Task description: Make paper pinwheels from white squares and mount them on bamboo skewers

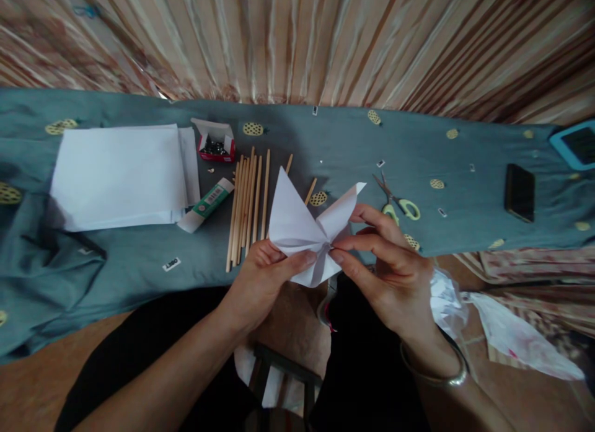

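A white paper pinwheel (297, 218) is held up over my lap, its corners folded in to the centre. My left hand (263, 277) grips it from the lower left, thumb pressed on the front near the middle. My right hand (385, 264) has thumb and forefinger pinched at the pinwheel's centre; whether a small pin sits between them I cannot make out. Behind the paper lie several wooden sticks (246, 202), partly hidden by it. Scissors (397, 199) with pale green handles rest beyond my right hand.
A stack of white paper (118, 175) lies at the left. Near it are a small red box (216, 144) of metal pins and a green-and-white glue stick (209, 202). A dark phone (519, 192) and a blue-framed device (576, 145) lie at the right. Plastic bags (520, 336) lie lower right.
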### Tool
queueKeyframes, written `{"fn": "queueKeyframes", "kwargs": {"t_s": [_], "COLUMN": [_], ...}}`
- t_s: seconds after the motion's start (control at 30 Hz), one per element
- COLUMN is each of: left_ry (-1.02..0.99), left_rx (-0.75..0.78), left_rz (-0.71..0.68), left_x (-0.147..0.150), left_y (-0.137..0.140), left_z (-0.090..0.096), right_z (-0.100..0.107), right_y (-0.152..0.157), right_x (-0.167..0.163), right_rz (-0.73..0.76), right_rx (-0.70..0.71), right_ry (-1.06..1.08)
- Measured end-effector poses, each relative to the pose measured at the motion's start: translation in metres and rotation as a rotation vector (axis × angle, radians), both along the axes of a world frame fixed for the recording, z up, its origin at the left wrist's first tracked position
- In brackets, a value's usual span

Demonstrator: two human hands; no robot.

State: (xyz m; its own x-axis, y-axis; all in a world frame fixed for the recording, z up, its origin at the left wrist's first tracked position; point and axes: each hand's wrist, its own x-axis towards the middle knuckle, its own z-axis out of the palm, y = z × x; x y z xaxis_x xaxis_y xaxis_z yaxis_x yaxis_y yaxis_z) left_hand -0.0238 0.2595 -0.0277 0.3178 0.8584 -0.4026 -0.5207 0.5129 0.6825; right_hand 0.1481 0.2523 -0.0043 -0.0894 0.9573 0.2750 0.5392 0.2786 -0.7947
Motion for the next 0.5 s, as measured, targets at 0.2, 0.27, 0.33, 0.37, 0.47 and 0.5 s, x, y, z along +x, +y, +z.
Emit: {"fn": "queueKeyframes", "kwargs": {"t_s": [0.2,0.27,0.33,0.37,0.47,0.5], "left_ry": [0.035,0.052,0.070,0.079,0.106,0.115], "left_rx": [0.065,0.087,0.091,0.092,0.101,0.107], "left_rz": [-0.008,0.002,0.016,0.021,0.029,0.031], "left_x": [0.0000,0.0001,0.0001,0.0001,-0.0003,-0.0005], "left_y": [-0.0007,-0.0012,-0.0014,-0.0014,-0.0015,-0.0015], "left_z": [-0.0044,-0.0065,-0.0065,-0.0058,-0.0030,-0.0023], "right_z": [0.0000,-0.0008,-0.0018,-0.0023,-0.0038,-0.0043], "right_y": [0.0006,0.0015,0.0027,0.0033,0.0045,0.0046], "right_x": [-0.0003,-0.0001,0.0000,-0.0001,-0.0003,-0.0003], "right_rz": [-0.002,0.003,0.010,0.014,0.022,0.024], "right_rx": [-0.037,-0.074,-0.104,-0.115,-0.129,-0.132], "right_ry": [0.028,0.068,0.111,0.131,0.169,0.171]}}
